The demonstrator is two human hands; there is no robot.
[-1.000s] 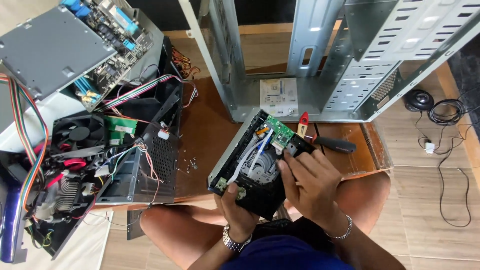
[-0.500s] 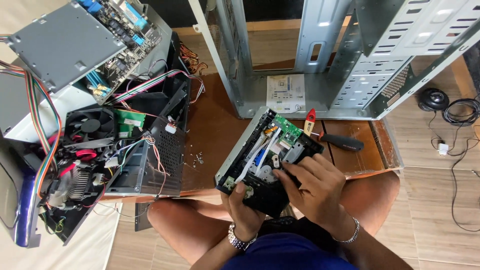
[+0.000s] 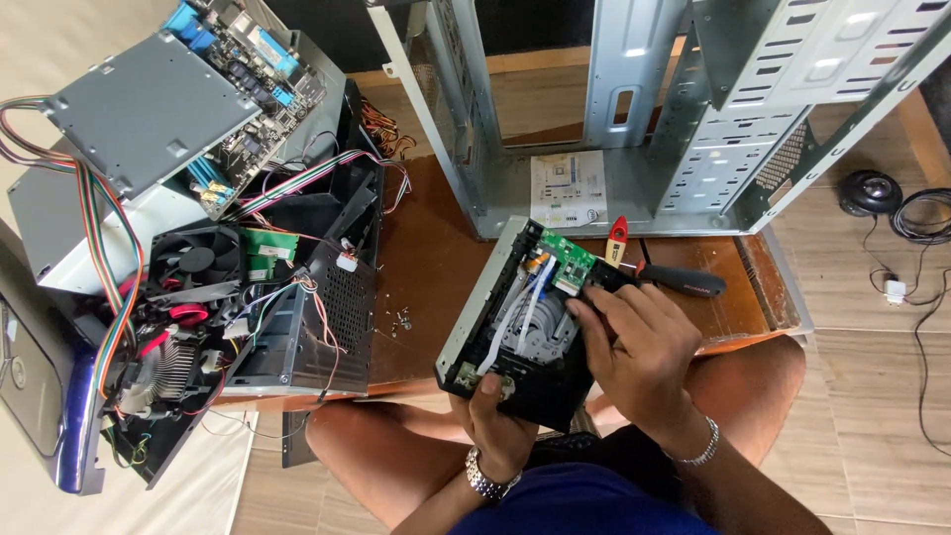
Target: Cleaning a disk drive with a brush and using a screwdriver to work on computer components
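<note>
Up beyond the hands stands an empty grey metal computer case (image 3: 634, 109), open side up, with a white paper sheet (image 3: 568, 188) lying inside it, and just past the right hand a black-handled screwdriver (image 3: 684, 281) rests on the brown wooden table (image 3: 426, 267) beside a small red-and-yellow tool (image 3: 617, 239). Left of the hands, a few loose screws (image 3: 400, 321) sit near a black power supply box (image 3: 317, 327) trailing coloured wires, then a cooling fan (image 3: 196, 264), and farther up a blue-slotted motherboard (image 3: 243, 69) under a grey drive (image 3: 149, 109). Far right, black cables (image 3: 916, 223) lie on the tiled floor (image 3: 872, 396).
</note>
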